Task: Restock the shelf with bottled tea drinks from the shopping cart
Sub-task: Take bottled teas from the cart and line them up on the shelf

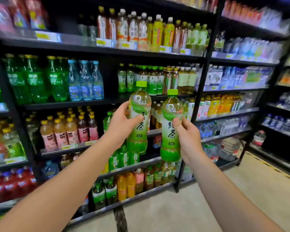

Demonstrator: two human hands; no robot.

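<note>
I hold two green tea bottles upright in front of the black drinks shelf [107, 51]. My left hand [122, 124] grips the left tea bottle [139, 131] around its middle. My right hand [187, 136] grips the right tea bottle [170, 146], which sits slightly lower. Both bottles have light green caps and green-and-white labels. Behind them, on the second shelf level, stands a row of matching green tea bottles [126, 79]. A dark empty gap [110, 77] lies left of that row. The shopping cart is out of view.
Green soda bottles [35, 81] and blue water bottles [85, 81] fill the second level's left side. A second shelf unit [233, 91] with water and juice stands to the right. Large water jugs [228, 148] sit low at the right. Beige floor [241, 190] lies below.
</note>
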